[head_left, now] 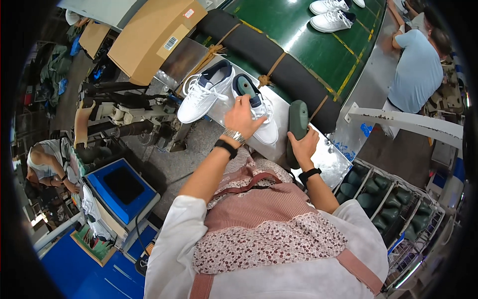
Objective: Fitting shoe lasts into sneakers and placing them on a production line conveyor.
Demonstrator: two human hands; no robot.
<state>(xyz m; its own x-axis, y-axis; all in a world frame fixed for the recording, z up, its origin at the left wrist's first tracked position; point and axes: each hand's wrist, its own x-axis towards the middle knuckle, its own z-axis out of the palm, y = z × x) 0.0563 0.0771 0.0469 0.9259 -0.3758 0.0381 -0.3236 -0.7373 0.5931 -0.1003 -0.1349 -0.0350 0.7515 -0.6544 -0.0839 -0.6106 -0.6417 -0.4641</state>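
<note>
Two white lace-up sneakers stand side by side on a metal ledge in front of me. The left sneaker (201,99) is untouched, its dark-lined opening toward the far side. My left hand (240,119) grips the right sneaker (268,130) near its opening, thumb across the laces and fingers at the collar. Inside that opening sits a dark green shoe last (244,85). Just to the right, my right hand (304,147) is closed around another green shoe last (298,118), held upright at the ledge; its lower part is partly hidden behind the hand.
Beyond the ledge runs a green conveyor belt (279,37) carrying more white sneakers (331,21). A cardboard box (157,37) stands at the far left. A wire rack (398,199) with several green lasts is at lower right. Co-workers sit at right (417,74) and left (50,159).
</note>
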